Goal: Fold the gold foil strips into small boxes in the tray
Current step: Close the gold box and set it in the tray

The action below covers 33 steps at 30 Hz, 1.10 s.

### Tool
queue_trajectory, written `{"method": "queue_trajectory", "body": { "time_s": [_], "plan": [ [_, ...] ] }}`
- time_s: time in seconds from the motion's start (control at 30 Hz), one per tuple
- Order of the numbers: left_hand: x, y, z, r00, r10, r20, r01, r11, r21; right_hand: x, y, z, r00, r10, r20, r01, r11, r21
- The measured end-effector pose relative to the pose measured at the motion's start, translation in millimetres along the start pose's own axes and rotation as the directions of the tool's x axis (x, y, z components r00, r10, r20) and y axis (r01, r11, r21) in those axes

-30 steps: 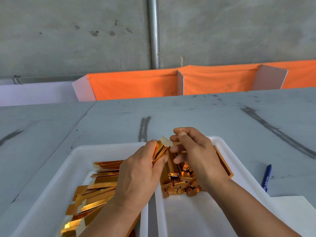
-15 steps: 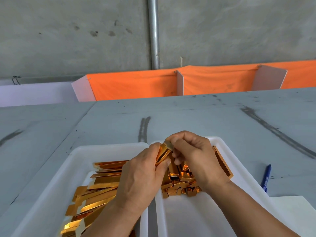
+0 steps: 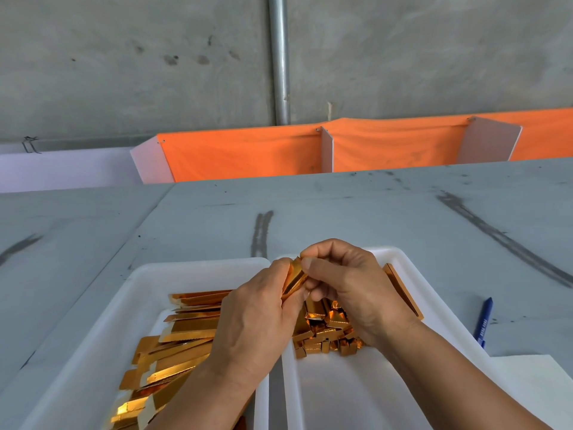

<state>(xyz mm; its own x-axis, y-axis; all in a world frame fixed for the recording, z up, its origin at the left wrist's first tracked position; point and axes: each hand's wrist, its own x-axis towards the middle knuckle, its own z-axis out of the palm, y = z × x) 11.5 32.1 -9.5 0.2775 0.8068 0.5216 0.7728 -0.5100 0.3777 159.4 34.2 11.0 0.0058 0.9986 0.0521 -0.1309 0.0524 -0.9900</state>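
Left hand (image 3: pixel 257 311) is curled round the lower end of one strip (image 3: pixel 294 276), and the right hand (image 3: pixel 350 287) pinches its upper end between thumb and forefinger. Both are held above the far left corner of the right tray (image 3: pixel 400 259). From here the foil looks featherlight and thin, stiff enough to keep a crease yet easy to dent. Its shiny face is probably slippery, so I'd hold it by the edges close to a fold line, not squeeze the flat. Both wrists turn inward, knuckles up, with the thumbs nearly meeting over the strip. Folded boxes (image 3: pixel 325 333) are heaped inside that tray, under the right hand. Flat strips (image 3: pixel 186 336) lie in a second tray (image 3: pixel 186 268) just left of it, and a pen (image 3: pixel 483 321) lies on the bench (image 3: pixel 341 218) to its right
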Motion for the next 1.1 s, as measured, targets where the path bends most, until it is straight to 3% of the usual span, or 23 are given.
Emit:
{"method": "queue_trajectory", "body": {
  "time_s": [0.4,0.67,0.97,1.1],
  "plan": [
    [-1.3,-0.9,0.3,0.998,0.057,0.016,-0.057,0.998,0.014,2.3,-4.6,-6.4,0.989,0.141,0.048,-0.146,0.980,0.135],
    [-1.6,-2.6,1.5,0.997,0.075,0.033,-0.074,0.997,-0.013,2.1,-6.7,-8.8,0.987,0.155,0.034,-0.156,0.986,0.050],
    [-1.6,-3.3,1.3,0.998,0.054,0.042,-0.053,0.998,-0.027,-0.3,-7.5,-11.5,0.997,0.064,0.040,-0.059,0.992,-0.108],
    [-0.8,-5.3,1.3,0.999,0.020,0.031,-0.018,0.999,-0.051,0.2,-5.8,-10.9,0.997,0.058,0.059,-0.052,0.993,-0.103]
  ]
}}
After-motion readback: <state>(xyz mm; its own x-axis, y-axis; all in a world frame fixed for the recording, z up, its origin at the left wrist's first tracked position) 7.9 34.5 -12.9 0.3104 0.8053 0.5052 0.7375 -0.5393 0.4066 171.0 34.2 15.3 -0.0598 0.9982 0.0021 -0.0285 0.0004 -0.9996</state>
